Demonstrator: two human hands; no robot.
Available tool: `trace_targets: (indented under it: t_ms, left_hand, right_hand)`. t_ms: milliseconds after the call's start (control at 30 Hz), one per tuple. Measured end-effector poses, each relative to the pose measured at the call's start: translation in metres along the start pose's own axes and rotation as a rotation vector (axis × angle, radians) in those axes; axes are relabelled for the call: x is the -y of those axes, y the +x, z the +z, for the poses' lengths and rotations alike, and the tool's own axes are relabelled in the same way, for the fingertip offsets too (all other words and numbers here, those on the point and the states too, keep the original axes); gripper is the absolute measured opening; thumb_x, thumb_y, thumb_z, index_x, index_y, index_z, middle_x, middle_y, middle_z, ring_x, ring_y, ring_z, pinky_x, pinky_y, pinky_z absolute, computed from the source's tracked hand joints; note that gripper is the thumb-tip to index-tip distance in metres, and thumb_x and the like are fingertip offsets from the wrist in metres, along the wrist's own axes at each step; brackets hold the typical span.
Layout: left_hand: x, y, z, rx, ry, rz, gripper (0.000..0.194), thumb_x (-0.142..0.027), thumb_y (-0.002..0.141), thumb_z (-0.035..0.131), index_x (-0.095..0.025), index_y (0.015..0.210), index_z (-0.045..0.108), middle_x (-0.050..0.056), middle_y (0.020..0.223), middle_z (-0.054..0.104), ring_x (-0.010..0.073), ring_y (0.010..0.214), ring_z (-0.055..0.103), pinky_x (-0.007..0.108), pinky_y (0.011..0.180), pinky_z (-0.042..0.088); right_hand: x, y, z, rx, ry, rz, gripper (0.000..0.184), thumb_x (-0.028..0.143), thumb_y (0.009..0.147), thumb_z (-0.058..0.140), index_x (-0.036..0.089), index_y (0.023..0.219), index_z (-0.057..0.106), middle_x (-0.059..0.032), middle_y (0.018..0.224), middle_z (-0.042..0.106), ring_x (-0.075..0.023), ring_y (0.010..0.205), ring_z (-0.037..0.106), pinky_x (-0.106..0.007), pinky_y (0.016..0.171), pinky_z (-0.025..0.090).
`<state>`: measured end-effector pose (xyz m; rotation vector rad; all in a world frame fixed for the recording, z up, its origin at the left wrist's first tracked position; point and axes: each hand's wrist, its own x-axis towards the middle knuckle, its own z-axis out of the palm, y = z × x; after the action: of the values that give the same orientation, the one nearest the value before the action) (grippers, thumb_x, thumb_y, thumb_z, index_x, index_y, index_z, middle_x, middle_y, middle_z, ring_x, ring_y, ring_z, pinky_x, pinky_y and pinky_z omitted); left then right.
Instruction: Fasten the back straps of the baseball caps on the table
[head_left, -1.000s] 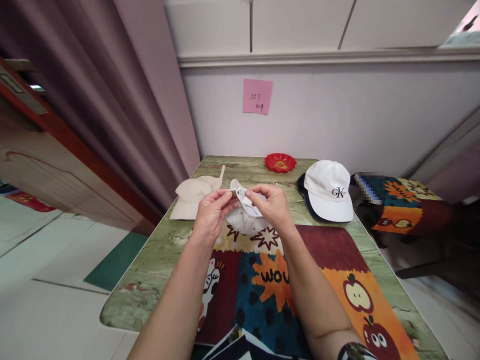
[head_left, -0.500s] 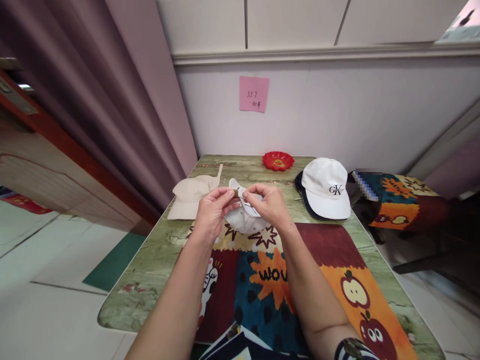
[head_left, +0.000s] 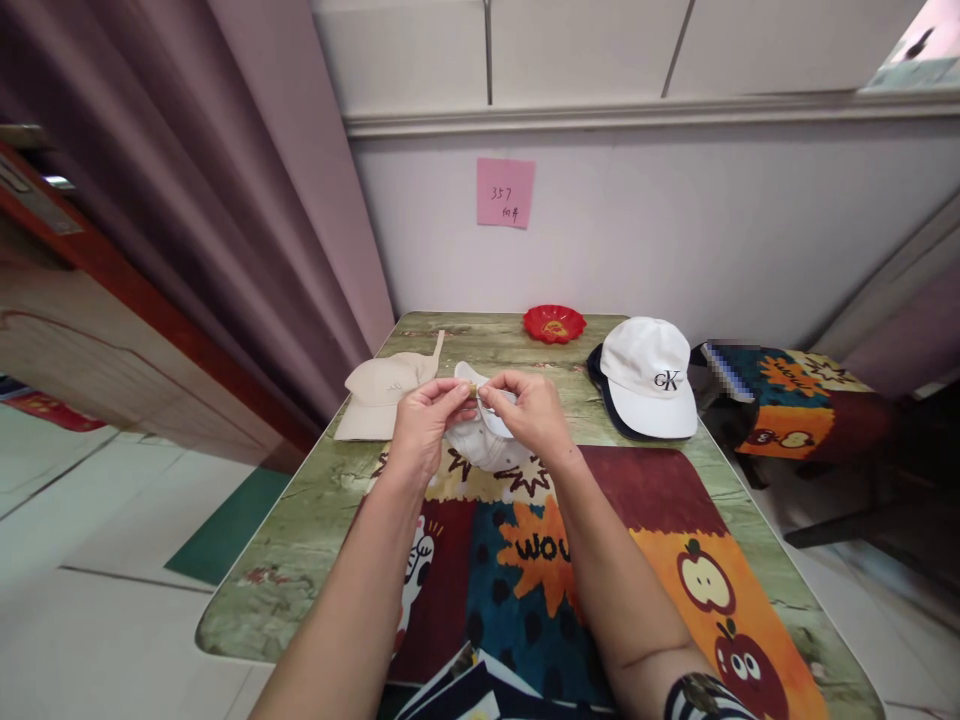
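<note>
A pale grey-white baseball cap (head_left: 487, 447) is held up over the patterned mat, its crown toward me. My left hand (head_left: 426, 415) pinches a small brass-coloured buckle (head_left: 472, 388) at the cap's back opening between thumb and fingertips. With thumb and index finger, my right hand (head_left: 534, 408) grips the strap end beside that buckle; the fingers hide most of it. Whether the strap is threaded through the buckle, I cannot tell. A beige cap (head_left: 379, 395) lies left of my left hand, its loose strap sticking up.
On the table's right, a white cap (head_left: 649, 370) with black letters rests on a dark cap (head_left: 609, 405). A red scalloped dish (head_left: 554, 324) stands at the back. The colourful mat (head_left: 637, 490) covers the front of the green wood-look table (head_left: 262, 590). Right of it is a covered stool (head_left: 795, 395).
Both hands stay at the buckle and strap, with small finger shifts. The cap turns slightly in my hands, and the view shifts a little.
</note>
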<state>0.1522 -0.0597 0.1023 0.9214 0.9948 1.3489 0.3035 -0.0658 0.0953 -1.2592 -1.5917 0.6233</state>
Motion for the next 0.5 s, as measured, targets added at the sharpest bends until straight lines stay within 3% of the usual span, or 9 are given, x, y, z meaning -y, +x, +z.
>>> trace_targets:
  t_ms: [167, 500]
  left_hand:
    - [0.002, 0.003, -0.005, -0.037, -0.02, 0.033, 0.033, -0.029, 0.054, 0.091, -0.013, 0.074, 0.071, 0.001, 0.073, 0.069, 0.0124, 0.064, 0.065, 0.026, 0.065, 0.056]
    - [0.003, 0.0, -0.002, 0.033, -0.028, -0.065, 0.034, -0.024, 0.053, 0.091, -0.012, 0.076, 0.07, 0.001, 0.074, 0.069, 0.0119, 0.062, 0.066, 0.025, 0.066, 0.056]
  right_hand:
    - [-0.011, 0.004, -0.001, 0.082, 0.15, 0.055, 0.019, 0.039, 0.082, 0.066, 0.02, 0.085, 0.071, -0.0048, 0.079, 0.074, -0.0183, 0.072, 0.065, -0.027, 0.063, 0.048]
    - [-0.017, 0.005, 0.003, 0.093, 0.196, 0.098, 0.014, 0.031, 0.08, 0.063, 0.019, 0.076, 0.067, -0.0031, 0.07, 0.07, -0.0149, 0.064, 0.063, -0.025, 0.06, 0.047]
